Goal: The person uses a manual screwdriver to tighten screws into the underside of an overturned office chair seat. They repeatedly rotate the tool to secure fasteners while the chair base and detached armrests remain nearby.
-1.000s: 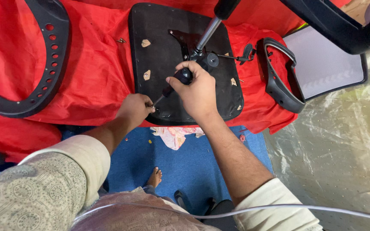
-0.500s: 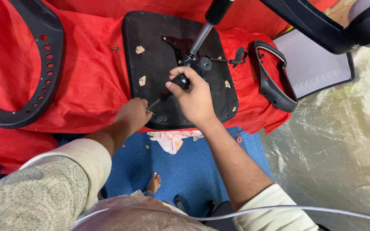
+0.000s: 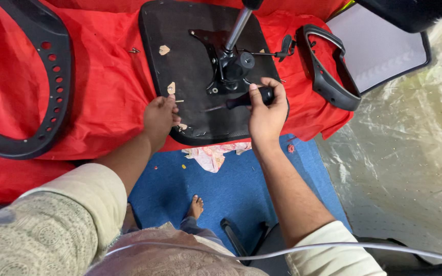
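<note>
Screwdriver with a black handle lies in the right hand, whose fingers are clenched around the handle; its thin shaft runs to the left over the black seat base, near the middle of that panel. The seat base lies upside down on a red cloth, and a metal mechanism plate with a shiny gas cylinder stands on it, just above the screwdriver. The left hand rests on the left edge of the seat base with fingers bent, pressing on the panel; I cannot tell if it holds something small. A black armrest lies to the right on the cloth, and a curved black backrest frame with holes lies well apart on the left. Below the cloth there is a blue mat with a bare foot on it.
</note>
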